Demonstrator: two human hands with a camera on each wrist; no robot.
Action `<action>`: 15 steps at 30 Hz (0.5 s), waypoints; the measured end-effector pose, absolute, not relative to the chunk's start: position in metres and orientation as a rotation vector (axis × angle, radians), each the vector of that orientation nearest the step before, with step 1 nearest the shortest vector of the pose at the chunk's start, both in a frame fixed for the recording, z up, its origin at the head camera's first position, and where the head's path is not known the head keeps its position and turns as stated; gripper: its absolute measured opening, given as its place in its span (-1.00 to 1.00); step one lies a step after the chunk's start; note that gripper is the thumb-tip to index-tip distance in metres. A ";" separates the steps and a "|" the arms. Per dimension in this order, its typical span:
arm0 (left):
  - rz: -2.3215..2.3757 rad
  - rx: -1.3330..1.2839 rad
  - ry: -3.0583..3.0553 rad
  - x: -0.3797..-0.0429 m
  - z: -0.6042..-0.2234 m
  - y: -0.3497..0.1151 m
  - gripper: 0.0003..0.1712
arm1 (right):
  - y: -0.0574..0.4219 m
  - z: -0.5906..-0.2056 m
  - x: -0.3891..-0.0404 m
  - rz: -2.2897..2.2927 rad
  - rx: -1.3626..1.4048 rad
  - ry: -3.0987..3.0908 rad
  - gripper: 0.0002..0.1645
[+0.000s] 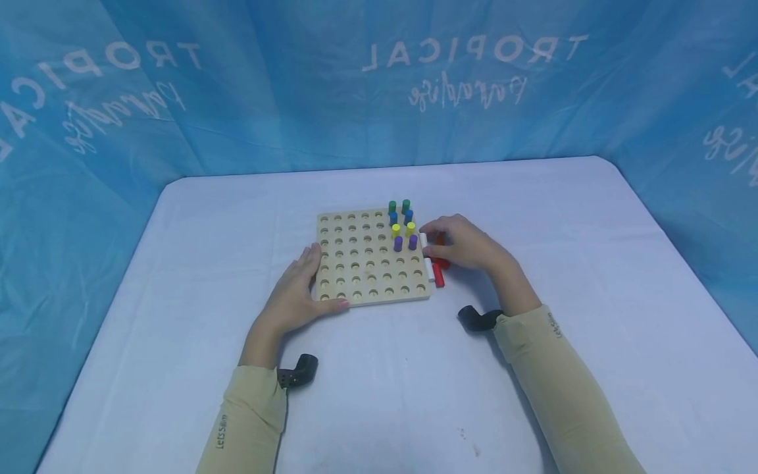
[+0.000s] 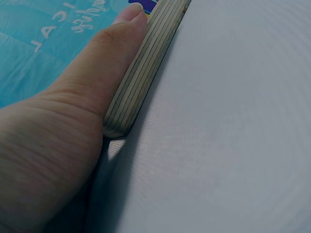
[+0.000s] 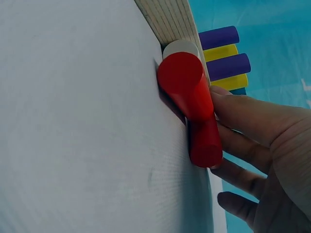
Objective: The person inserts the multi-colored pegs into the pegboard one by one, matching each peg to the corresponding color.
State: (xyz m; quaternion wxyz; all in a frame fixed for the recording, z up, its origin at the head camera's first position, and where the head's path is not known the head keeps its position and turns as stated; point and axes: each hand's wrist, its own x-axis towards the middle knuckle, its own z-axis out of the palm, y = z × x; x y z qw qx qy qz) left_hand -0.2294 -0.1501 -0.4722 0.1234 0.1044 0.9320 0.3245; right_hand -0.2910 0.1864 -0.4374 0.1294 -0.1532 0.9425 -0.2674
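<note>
Nearest of all came the tan sleeves (image 1: 251, 405), cut off by the bottom of the head view, both with small dark lettering that began "Lets" and then grew hard to read. Dark specks (image 1: 463, 434) marked the white cloth (image 1: 379, 395) between them, and a black wrist device (image 1: 299, 370) jutted out at the left cuff, another (image 1: 478, 319) at the right. Then the left hand (image 1: 295, 289), thumb spread wide from the fingers, braced round the near left corner of the pegboard (image 1: 361, 271), which lay flat mid-table! Across at the board's right edge, the right hand (image 1: 464, 243) had finger and thumb nearly together, pinching a white peg (image 1: 423, 239) by its ends; whether it was lifted, one couldn't tell. Crowding that spot lay a second white peg (image 1: 429, 270) along the edge, a red peg (image 1: 438, 276) just beside it, and more red partly hidden beneath the hand. Up on the board, pairs of purple pegs (image 1: 398, 244), yellow pegs (image 1: 396, 231), blue pegs (image 1: 408, 216) and green pegs (image 1: 405, 207) stood upright. Farthest back hung the blue curtain (image 1: 308, 99), reading "TROPICAL Paradise" in mirror writing, its side repeats cut short by the frame.
</note>
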 end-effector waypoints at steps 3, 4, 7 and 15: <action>0.948 0.303 2.718 -0.230 -0.472 -0.150 0.55 | 0.186 -0.437 -0.291 -0.794 -0.429 2.728 -0.44; 0.949 0.301 2.717 -0.230 -0.472 -0.150 0.55 | 0.186 -0.437 -0.291 -0.797 -0.417 2.726 -0.44; 0.949 0.298 2.713 -0.229 -0.472 -0.151 0.55 | 0.185 -0.436 -0.290 -0.795 -0.399 2.730 -0.45; 0.967 0.304 2.714 -0.229 -0.472 -0.150 0.54 | 0.183 -0.434 -0.288 -0.819 -0.359 2.714 -0.42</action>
